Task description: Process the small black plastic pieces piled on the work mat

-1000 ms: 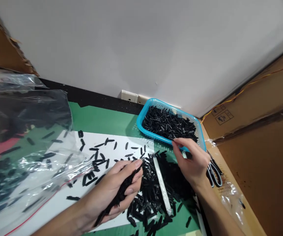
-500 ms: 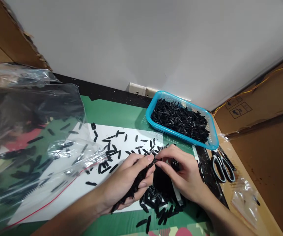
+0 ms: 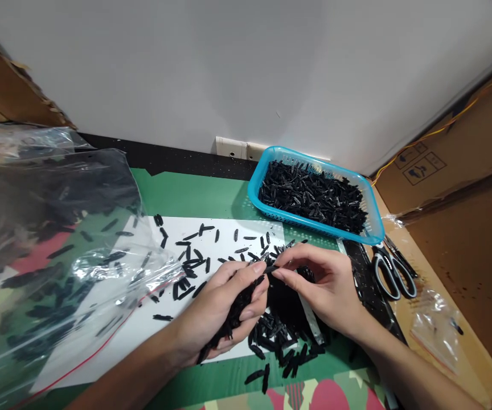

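A bunch of small black strips (image 3: 238,310) lies in the palm of my left hand (image 3: 212,307), with the fingers curled round it. The thumb tip presses near one end of a single strip. My right hand (image 3: 329,282) pinches the other end of this black strip (image 3: 270,269) between thumb and forefinger, so it spans the small gap between the hands. Under both hands is a heap of loose black strips (image 3: 274,333), partly hidden by my wrists and fingers. More strips are scattered over a white sheet (image 3: 229,228) beyond the left hand.
A blue basket (image 3: 252,191) full of black strips (image 3: 310,196) stands at the back right. Scissors (image 3: 393,273) and a small clear bag (image 3: 436,333) lie to the right. A large clear zip bag (image 3: 53,193) covers the left of the green mat (image 3: 186,196). Cardboard (image 3: 463,193) borders the right.
The view has shifted slightly. My right fingertips have drawn a little away from the left thumb, and more of the pinched strip shows between them. The left hand keeps its bunch.
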`<state>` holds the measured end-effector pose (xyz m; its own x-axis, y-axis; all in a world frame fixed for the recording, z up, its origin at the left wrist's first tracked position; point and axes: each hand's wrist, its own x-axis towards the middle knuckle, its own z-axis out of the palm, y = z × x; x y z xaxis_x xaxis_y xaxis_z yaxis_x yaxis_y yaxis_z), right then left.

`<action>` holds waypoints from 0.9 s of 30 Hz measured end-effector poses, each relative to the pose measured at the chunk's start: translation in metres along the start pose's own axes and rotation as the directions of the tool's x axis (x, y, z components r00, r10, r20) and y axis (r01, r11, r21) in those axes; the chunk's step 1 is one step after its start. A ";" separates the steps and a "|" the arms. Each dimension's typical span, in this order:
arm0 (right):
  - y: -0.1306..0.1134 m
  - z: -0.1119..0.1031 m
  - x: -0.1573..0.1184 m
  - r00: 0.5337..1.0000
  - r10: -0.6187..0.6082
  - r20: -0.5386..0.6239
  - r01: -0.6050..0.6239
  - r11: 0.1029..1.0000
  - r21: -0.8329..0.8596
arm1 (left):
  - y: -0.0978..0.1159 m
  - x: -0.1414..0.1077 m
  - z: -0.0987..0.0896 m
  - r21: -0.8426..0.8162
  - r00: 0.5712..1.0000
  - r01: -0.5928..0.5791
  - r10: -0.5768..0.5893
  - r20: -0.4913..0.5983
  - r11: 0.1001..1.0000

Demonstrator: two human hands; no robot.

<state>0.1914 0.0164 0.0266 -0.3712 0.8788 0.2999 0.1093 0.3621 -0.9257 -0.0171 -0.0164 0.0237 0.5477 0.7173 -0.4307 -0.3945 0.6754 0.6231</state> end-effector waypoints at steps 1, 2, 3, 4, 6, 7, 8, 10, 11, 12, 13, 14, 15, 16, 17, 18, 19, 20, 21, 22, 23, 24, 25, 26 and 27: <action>0.000 0.001 0.000 1.000 0.009 -0.003 -0.009 1.000 0.010 | 0.000 0.000 0.000 -0.006 1.000 -0.004 0.004 0.004 1.000; 0.000 0.001 0.000 1.000 0.019 -0.005 -0.019 1.000 0.019 | 0.000 0.000 0.000 -0.014 1.000 -0.009 0.009 0.005 1.000; 0.000 0.002 -0.001 1.000 0.026 -0.005 -0.026 0.999 0.027 | 0.000 0.000 0.000 -0.022 1.000 -0.014 0.014 0.006 1.000; -0.001 0.002 -0.001 0.999 0.033 -0.005 -0.032 0.999 0.032 | 0.000 0.000 0.000 -0.028 1.000 -0.017 0.017 0.007 0.999; 0.000 0.002 -0.001 0.999 0.042 -0.007 -0.041 0.998 0.037 | 0.000 0.001 -0.001 -0.035 1.000 -0.020 0.021 0.007 0.999; 0.000 0.002 -0.002 0.999 0.045 -0.009 -0.045 0.998 0.038 | 0.000 0.001 -0.001 -0.037 1.000 -0.021 0.021 0.007 0.999; 0.000 0.002 -0.002 0.999 0.050 -0.010 -0.049 0.998 0.039 | 0.000 0.001 -0.001 -0.038 1.000 -0.022 0.022 0.005 0.999; 0.001 0.002 -0.002 0.998 0.061 -0.012 -0.060 0.997 0.041 | 0.000 0.001 -0.001 -0.036 1.000 -0.020 0.020 0.003 0.999; 0.001 0.003 -0.002 0.998 0.064 -0.010 -0.063 0.997 0.041 | 0.000 0.001 -0.001 -0.034 1.000 -0.018 0.018 0.002 0.999; 0.001 0.003 -0.002 0.998 0.063 -0.008 -0.062 0.997 0.039 | -0.001 0.001 -0.001 -0.031 1.000 -0.019 0.019 -0.001 0.999; 0.000 0.003 -0.002 0.998 0.056 -0.004 -0.056 0.998 0.034 | -0.001 0.001 -0.001 -0.028 1.000 -0.020 0.020 -0.006 0.999; 0.000 0.003 -0.002 0.999 0.041 0.001 -0.041 0.999 0.025 | -0.001 0.001 -0.001 -0.026 1.000 -0.021 0.021 -0.008 0.999; -0.001 0.004 -0.002 1.000 0.015 0.008 -0.016 1.000 0.007 | -0.001 0.001 -0.001 -0.024 1.000 -0.021 0.020 -0.009 1.000; -0.002 0.004 -0.003 1.000 -0.023 0.016 0.024 1.000 -0.019 | -0.001 0.001 -0.001 -0.022 1.000 -0.019 0.019 -0.007 1.000; -0.002 0.004 -0.003 0.997 -0.070 0.029 0.072 0.996 -0.053 | -0.001 0.001 -0.001 -0.020 1.000 -0.016 0.016 -0.005 1.000; -0.003 0.005 -0.004 0.992 -0.121 0.045 0.125 0.988 -0.090 | -0.002 0.000 -0.001 -0.019 1.000 -0.014 0.014 -0.002 1.000; -0.004 0.005 -0.004 0.983 -0.173 0.060 0.179 0.976 -0.123 | -0.002 0.000 -0.001 -0.020 1.000 -0.013 0.013 -0.001 1.000; -0.004 0.005 -0.005 0.972 -0.223 0.074 0.232 0.961 -0.150 | -0.002 0.000 -0.001 -0.022 1.000 -0.013 0.013 -0.002 1.000; -0.003 0.005 -0.005 0.959 -0.271 0.085 0.282 0.944 -0.171 | -0.002 0.000 0.000 -0.027 1.000 -0.015 0.015 -0.006 1.000; -0.003 0.005 -0.006 0.944 -0.315 0.094 0.327 0.927 -0.184 | -0.002 -0.001 0.000 -0.033 1.000 -0.016 0.016 -0.007 0.999; -0.002 0.005 -0.006 0.929 -0.357 0.099 0.370 0.908 -0.195 | -0.002 -0.001 0.000 -0.040 1.000 -0.017 0.017 -0.001 0.999; -0.001 0.005 -0.007 0.912 -0.396 0.104 0.410 0.888 -0.209 | -0.002 -0.001 0.000 -0.048 1.000 -0.016 0.016 0.009 0.999; 0.000 0.005 -0.007 0.897 -0.428 0.111 0.442 0.868 -0.227 | -0.002 -0.001 0.000 -0.055 1.000 -0.014 0.015 0.019 0.998; 0.001 0.004 -0.007 0.882 -0.457 0.117 0.472 0.846 -0.248 | -0.002 -0.002 -0.001 -0.060 0.999 -0.011 0.013 0.030 0.998; 0.001 0.004 -0.008 0.864 -0.489 0.123 0.503 0.822 -0.268 | -0.003 -0.002 -0.001 -0.066 0.999 -0.009 0.011 0.037 0.998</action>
<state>0.1911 0.0092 0.0222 -0.4872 0.5438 0.6833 0.1501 0.8230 -0.5479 -0.0177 -0.0193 0.0220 0.5703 0.7181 -0.3989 -0.4470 0.6787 0.5827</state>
